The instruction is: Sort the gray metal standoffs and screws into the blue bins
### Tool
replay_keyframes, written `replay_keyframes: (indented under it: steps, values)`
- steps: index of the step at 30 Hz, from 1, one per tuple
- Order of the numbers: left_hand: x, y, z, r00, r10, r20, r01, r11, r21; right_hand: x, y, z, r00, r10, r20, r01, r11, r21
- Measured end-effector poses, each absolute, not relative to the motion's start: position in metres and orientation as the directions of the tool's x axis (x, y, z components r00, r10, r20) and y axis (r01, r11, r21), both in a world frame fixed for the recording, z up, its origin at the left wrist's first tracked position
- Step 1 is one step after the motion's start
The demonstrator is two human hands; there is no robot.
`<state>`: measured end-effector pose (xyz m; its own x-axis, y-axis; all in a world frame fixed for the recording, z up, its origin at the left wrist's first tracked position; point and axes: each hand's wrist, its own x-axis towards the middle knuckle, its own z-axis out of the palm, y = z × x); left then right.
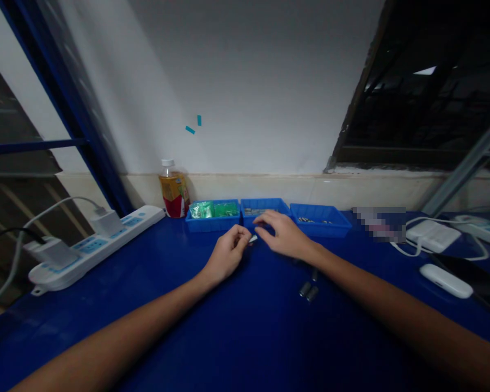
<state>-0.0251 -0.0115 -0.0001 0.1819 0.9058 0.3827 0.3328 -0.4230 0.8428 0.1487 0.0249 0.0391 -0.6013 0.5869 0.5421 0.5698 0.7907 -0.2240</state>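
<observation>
My left hand (228, 252) is closed in a pinch around a small light-coloured piece (253, 238), whose tip pokes out past the fingers; its kind is too small to tell. Just to the right, my right hand (281, 233) hovers with thumb and fingers apart, and nothing shows between them. Behind the hands stand three blue bins: the left bin (214, 224) holds green packets (224, 209), the middle bin (283, 204) holds thin metallic pieces, and the right bin (330, 228) has a few small metal parts (306, 220). Several short grey cylinders (305, 289) lie near my right forearm.
On the left lies a white power strip (102, 245) with plugged-in adapters and cables. A drink bottle (173, 190) stands by the wall. To the right are a white charger (433, 237), a white oblong case (446, 280) and a dark phone-like slab (473, 275) on the blue table (245, 337).
</observation>
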Motion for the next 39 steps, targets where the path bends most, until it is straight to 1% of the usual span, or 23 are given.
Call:
replay_keyframes:
  steps: [2,5,7,10,12,16,19,21,22,23,24,25,27,29,32,39]
  values:
    - [-0.025,-0.013,0.0,0.216,0.898,0.383,0.319,-0.435,0.842,0.155,0.0,0.029,-0.633,0.552,0.543,0.552,0.813,-0.183]
    - [-0.023,-0.017,0.001,0.301,0.874,0.382,0.328,-0.471,0.819,0.161,-0.022,0.019,-0.621,0.572,0.536,0.607,0.783,-0.133]
    - [-0.022,-0.021,0.003,0.343,0.859,0.381,0.337,-0.491,0.803,0.163,-0.026,0.016,-0.59,0.6,0.54,0.633,0.759,-0.152]
    - [-0.021,-0.025,0.006,0.374,0.841,0.392,0.345,-0.518,0.783,0.165,-0.026,0.015,-0.535,0.639,0.553,0.637,0.735,-0.233]
    - [-0.02,-0.027,0.008,0.391,0.825,0.407,0.36,-0.544,0.758,0.165,-0.027,0.014,-0.521,0.65,0.553,0.636,0.728,-0.257]
    - [-0.02,-0.029,0.009,0.387,0.806,0.447,0.415,-0.585,0.696,0.164,-0.031,0.014,-0.538,0.65,0.537,0.647,0.727,-0.231]
    - [-0.02,-0.027,0.01,0.34,0.832,0.438,0.47,-0.554,0.687,0.165,-0.019,0.022,-0.533,0.628,0.567,0.652,0.732,-0.197]
    - [-0.02,-0.026,0.01,0.31,0.857,0.413,0.505,-0.516,0.692,0.165,0.004,0.034,-0.488,0.644,0.589,0.7,0.692,-0.177]
    - [-0.02,-0.025,0.011,0.306,0.865,0.399,0.515,-0.502,0.694,0.164,0.019,0.041,-0.452,0.678,0.579,0.742,0.646,-0.177]
    - [-0.02,-0.025,0.011,0.307,0.869,0.387,0.523,-0.494,0.695,0.163,0.036,0.048,-0.424,0.731,0.535,0.788,0.589,-0.18]
    - [-0.02,-0.025,0.012,0.312,0.871,0.379,0.528,-0.49,0.694,0.16,0.055,0.055,-0.413,0.797,0.44,0.833,0.526,-0.171]
    - [-0.02,-0.025,0.012,0.318,0.872,0.371,0.532,-0.489,0.692,0.156,0.072,0.061,-0.424,0.858,0.291,0.867,0.477,-0.144]
    - [-0.02,-0.026,0.013,0.336,0.87,0.362,0.537,-0.493,0.685,0.148,0.103,0.067,-0.448,0.882,0.143,0.876,0.466,-0.125]
    - [-0.02,-0.028,0.014,0.36,0.863,0.353,0.533,-0.501,0.682,0.14,0.123,0.068,-0.46,0.887,0.048,0.88,0.462,-0.11]
    - [-0.02,-0.028,0.013,0.383,0.861,0.335,0.523,-0.501,0.689,0.134,0.136,0.062,-0.46,0.888,-0.014,0.885,0.458,-0.086]
    - [-0.02,-0.028,0.012,0.401,0.855,0.33,0.511,-0.508,0.694,0.139,0.139,0.056,-0.499,0.866,-0.015,0.865,0.497,-0.071]
